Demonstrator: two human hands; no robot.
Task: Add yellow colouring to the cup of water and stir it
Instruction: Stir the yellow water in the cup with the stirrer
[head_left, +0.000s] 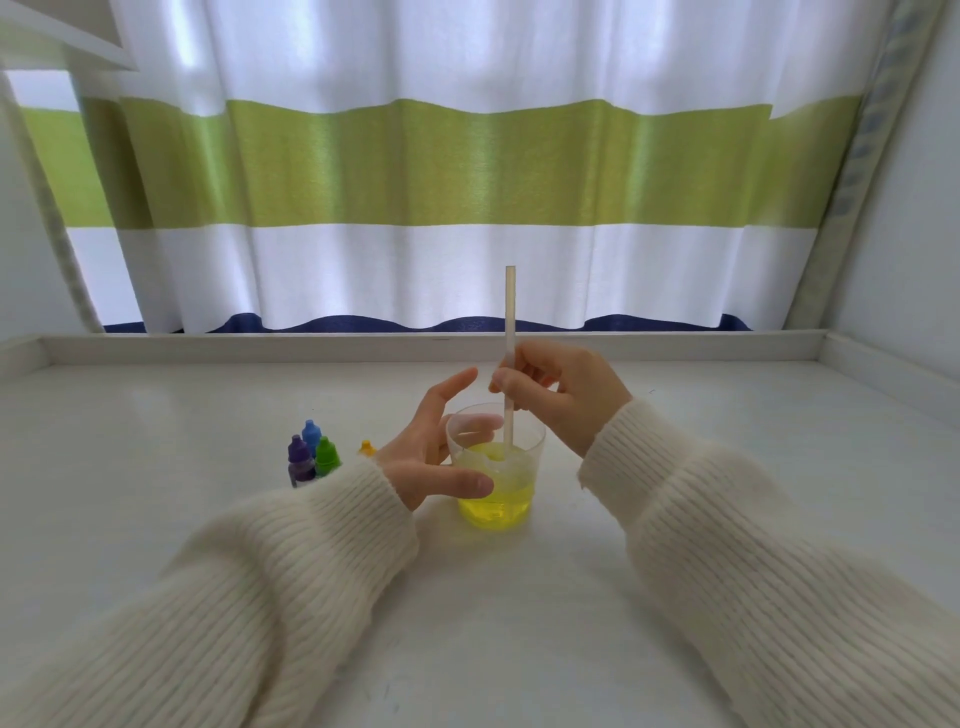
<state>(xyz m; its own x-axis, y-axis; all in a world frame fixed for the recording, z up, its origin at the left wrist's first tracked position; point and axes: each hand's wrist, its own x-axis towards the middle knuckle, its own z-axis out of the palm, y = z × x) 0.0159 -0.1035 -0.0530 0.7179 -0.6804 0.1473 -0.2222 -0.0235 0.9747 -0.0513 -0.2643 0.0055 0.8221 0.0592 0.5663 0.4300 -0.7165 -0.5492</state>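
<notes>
On the white tabletop (208, 519), in the head view, I am watching the clear plastic cup of yellow water (496, 470) standing centrally. The right hand (561, 395) is pinching a pale straight straw (510, 332), which is standing almost upright with its lower end in the water. The left hand (436, 447), fingers spread and relaxed, is cradling the cup's left side, thumb touching its wall. Small capped dropper bottles (311, 457) are crowding just left; open room is lying rightward for stirring.
</notes>
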